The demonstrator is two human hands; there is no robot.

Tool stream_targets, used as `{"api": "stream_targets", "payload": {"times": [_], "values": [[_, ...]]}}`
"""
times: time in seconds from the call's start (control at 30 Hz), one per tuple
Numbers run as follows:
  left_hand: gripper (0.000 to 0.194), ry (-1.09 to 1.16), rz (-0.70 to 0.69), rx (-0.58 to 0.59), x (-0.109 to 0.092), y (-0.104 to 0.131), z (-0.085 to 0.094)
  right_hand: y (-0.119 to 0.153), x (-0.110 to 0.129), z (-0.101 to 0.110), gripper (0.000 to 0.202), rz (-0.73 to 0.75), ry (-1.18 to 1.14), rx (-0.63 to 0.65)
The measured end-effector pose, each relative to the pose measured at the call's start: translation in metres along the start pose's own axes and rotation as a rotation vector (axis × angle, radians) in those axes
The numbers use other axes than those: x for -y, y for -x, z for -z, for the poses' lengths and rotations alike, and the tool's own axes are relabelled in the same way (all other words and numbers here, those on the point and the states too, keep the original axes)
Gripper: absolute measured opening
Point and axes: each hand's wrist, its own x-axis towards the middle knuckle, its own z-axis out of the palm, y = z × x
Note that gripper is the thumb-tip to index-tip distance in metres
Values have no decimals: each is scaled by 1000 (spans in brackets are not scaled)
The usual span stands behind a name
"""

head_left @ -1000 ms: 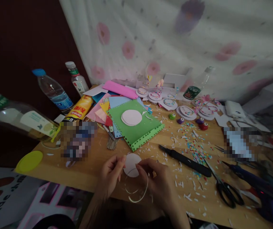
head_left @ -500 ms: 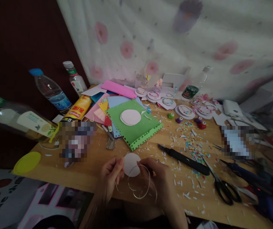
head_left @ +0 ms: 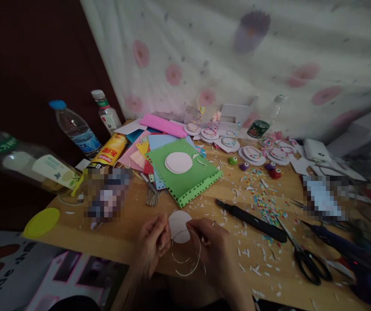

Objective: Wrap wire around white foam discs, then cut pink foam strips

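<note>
Near the table's front edge, my right hand [head_left: 213, 242] pinches a thin, silvery coiled wire [head_left: 199, 255], whose loops hang below its fingertips. My left hand [head_left: 155, 239] is closed, thumb against curled fingers; whatever lies inside it is hidden. A round white paper disc [head_left: 179, 222] sits between and just beyond both hands, its lower part crossed by the wire. Farther back, more white paper discs [head_left: 179, 162] are stacked on a green sheet [head_left: 185, 185] with a folded, heart-patterned edge.
To the right are a black craft knife [head_left: 253, 221], scissors [head_left: 311, 265], a glue gun [head_left: 337, 242] and scattered confetti [head_left: 266, 207]. Bottles [head_left: 78, 129] and a yellow lid [head_left: 43, 221] stand left. Beaded rings on white discs [head_left: 252, 154] line the back. Paper scraps litter the tabletop.
The wire coil has shifted and turned, its loops now hanging differently below my right hand. My left fingers have curled in more tightly. The whole view has moved slightly.
</note>
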Motion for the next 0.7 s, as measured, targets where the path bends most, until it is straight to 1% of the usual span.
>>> {"api": "stream_targets", "payload": {"times": [0.07,0.17,0.3,0.37,0.43,0.5,0.57,0.63,0.7], "values": [[63,25,-12,-12,0,0,-3,1,1,-2,22,-25,-19,-18],[66,43,-28,-18,1,-1,-3,2,1,-5,23,-101,-79,-27],[63,36,-29,-5,0,-1,2,1,-1,-9,27,-185,-181,-58],[60,11,-14,15,1,-2,6,0,-2,-9,27,-216,-192,-92],[59,-28,10,44,3,-3,10,-1,-2,-7,26,-226,-183,-96],[61,-77,28,76,2,-4,13,-2,-1,-5,25,-180,-148,-73],[60,-129,25,104,-2,-6,15,-3,0,-2,25,-98,-77,-47],[56,-182,14,128,-9,-6,15,-4,2,0,25,-29,0,-35],[52,-227,10,149,-18,-4,14,-5,4,1,26,6,31,-22]]}}
